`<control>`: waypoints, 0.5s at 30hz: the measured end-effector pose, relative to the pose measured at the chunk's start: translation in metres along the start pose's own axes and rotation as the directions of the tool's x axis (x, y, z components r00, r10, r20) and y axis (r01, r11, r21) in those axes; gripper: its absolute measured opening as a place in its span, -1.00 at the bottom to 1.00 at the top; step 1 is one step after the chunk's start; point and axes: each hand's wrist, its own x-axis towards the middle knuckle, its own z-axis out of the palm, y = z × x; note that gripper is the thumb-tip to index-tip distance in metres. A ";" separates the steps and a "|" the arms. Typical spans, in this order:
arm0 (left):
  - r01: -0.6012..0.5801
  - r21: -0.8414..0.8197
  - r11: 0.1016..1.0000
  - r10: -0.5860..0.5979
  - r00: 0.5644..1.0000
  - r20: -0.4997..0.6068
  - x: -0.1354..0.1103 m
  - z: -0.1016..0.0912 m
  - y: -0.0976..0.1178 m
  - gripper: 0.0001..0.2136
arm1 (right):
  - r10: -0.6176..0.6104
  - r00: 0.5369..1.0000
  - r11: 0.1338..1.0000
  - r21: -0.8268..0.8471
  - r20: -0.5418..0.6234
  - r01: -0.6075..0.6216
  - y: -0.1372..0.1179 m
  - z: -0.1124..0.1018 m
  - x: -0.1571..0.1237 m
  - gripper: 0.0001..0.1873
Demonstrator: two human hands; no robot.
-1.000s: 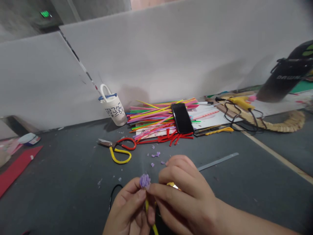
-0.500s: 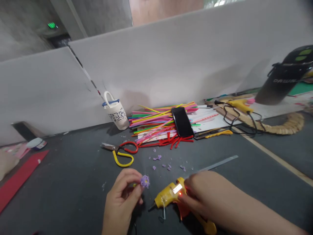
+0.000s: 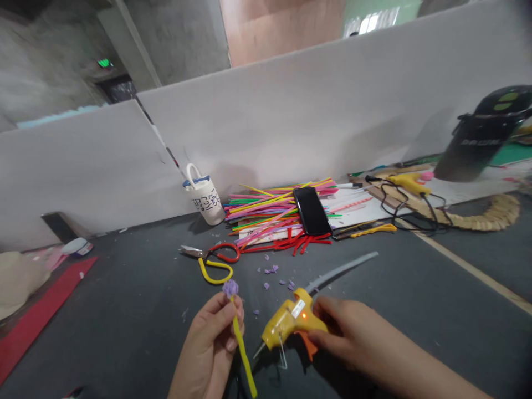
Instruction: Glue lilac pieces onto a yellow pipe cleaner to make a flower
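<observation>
Between the fingers of my left hand (image 3: 214, 335) is a small flower with a purple head (image 3: 230, 288) and a yellow pipe-cleaner stem (image 3: 244, 352) hanging down toward me. My right hand (image 3: 338, 327) is wrapped round the handle of a yellow hot glue gun (image 3: 282, 324), its small light glowing orange-red. The gun's metal tip points left and down, close to the stem but apart from it. A pale glue stick (image 3: 344, 270) runs out of the gun's back. Purple scraps (image 3: 272, 270) lie on the dark table just beyond both hands.
Scissors (image 3: 211, 260) with red and yellow handles lie ahead. Behind them are a white mug (image 3: 203, 200), a pile of coloured pipe cleaners (image 3: 266, 208) and a black phone (image 3: 312, 210). Another glue gun (image 3: 409, 183) with its cord and a dark bottle (image 3: 477, 136) stand right.
My left hand has turned the flower upright, bringing the yellow stem into view. My right hand keeps hold of the glue gun, which has tilted slightly. The view has shifted a little.
</observation>
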 end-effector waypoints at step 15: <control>0.352 -0.073 0.933 -0.351 0.936 0.026 -0.006 0.009 -0.007 -0.76 | 0.038 0.976 0.592 0.782 0.215 -0.195 0.002 -0.026 -0.012 -0.73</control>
